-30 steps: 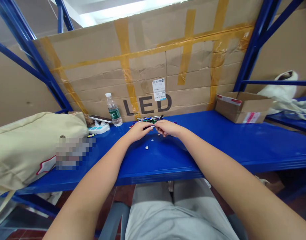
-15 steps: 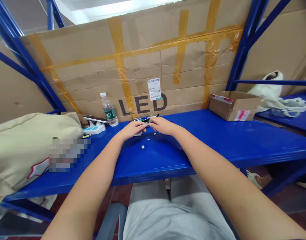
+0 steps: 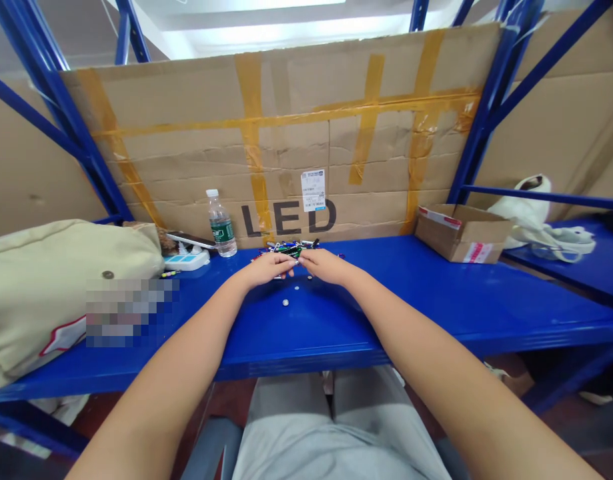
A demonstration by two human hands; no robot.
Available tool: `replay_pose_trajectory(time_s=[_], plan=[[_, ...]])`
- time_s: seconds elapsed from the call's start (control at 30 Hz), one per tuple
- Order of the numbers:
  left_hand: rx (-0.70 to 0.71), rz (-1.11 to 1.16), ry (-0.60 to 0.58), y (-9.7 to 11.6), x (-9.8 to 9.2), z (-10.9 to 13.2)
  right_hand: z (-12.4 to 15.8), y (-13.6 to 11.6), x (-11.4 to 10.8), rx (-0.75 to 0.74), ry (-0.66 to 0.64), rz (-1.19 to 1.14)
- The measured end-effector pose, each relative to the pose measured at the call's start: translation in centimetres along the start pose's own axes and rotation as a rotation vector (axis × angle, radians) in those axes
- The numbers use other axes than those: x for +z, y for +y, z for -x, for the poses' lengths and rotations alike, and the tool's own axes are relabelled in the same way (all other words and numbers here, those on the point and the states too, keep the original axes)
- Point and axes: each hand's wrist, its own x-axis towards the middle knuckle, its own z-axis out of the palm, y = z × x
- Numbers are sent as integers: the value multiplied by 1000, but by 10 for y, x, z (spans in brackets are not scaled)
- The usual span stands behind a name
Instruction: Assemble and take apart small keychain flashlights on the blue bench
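Observation:
My left hand (image 3: 269,268) and my right hand (image 3: 322,265) meet fingertip to fingertip above the blue table (image 3: 306,333). Both are closed in a pinch around something small and pale, too tiny to name. Just behind them lies a pile of pens (image 3: 291,249) or pen-like sticks in dark, green and blue, partly covered by my fingers. In front of the hands rest a small round silvery piece (image 3: 285,303), a smaller pale disc (image 3: 297,288) and another small round piece (image 3: 309,277) near my right fingers.
At the back left stands a water bottle (image 3: 222,225) beside a white power strip (image 3: 187,259). A cream bag (image 3: 66,280) fills the left end. An opened cardboard box (image 3: 459,233) sits at the right. Behind the table rises a taped cardboard sheet (image 3: 186,160) between blue posts.
The camera view has tilted up slightly, so the table and hands appear lower. My hands stay together at the same spot, with fingers shifted only a little.

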Motion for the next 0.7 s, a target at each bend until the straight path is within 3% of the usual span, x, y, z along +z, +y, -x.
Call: replay_pose_trajectory(time_s=[0.13,0.37,0.43,0.6,0.7], plan=[[78,-132,16,-6,2,-2,1,-2,3,168,-107,-244],[216,-366,140,-2,4,-4,-2,-8,4,365,-89,-585],[187,-277,145,0,2,-3,-1,-11,2,340,-77,-569],[22,118,61,-5,-4,-2,3,-14,-7,187,32,-242],[-79,303,28,-8,-6,-1,3,-14,-10,89,31,-138]])
